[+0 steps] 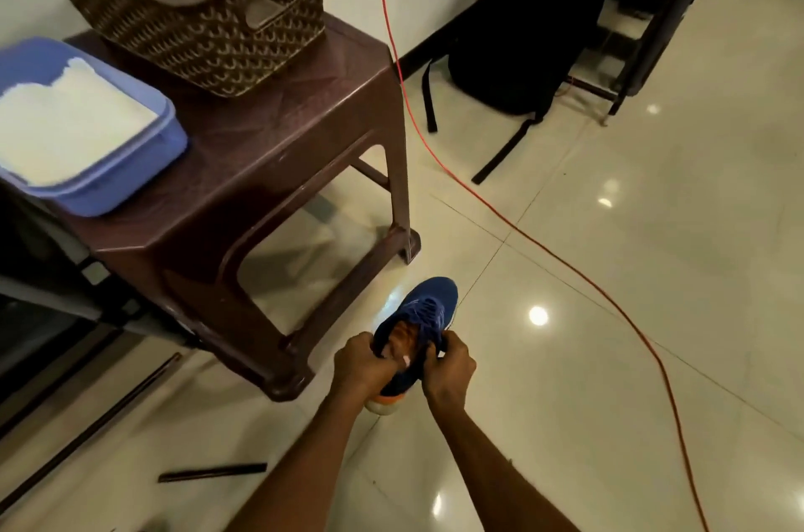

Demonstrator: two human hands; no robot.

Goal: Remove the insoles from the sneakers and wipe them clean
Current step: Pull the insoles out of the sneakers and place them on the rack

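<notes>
A blue sneaker [428, 305] with an orange and white sole is held above the floor, toe pointing away from me. My left hand [363, 368] grips the left edge of its opening, and my right hand [450, 366] grips the right edge by the laces. Orange lining or an insole [404, 335] shows inside the opening; which one I cannot tell. On the brown plastic stool [269, 148] at the left sits a blue tub [113, 183] holding a white cloth [65, 118].
A brown woven basket [195, 0] stands at the back of the stool. An orange cable [544, 244] runs across the tiled floor to the right. A black backpack [522, 31] leans by dark table legs. Dark strips [213, 471] lie on the floor near my left arm.
</notes>
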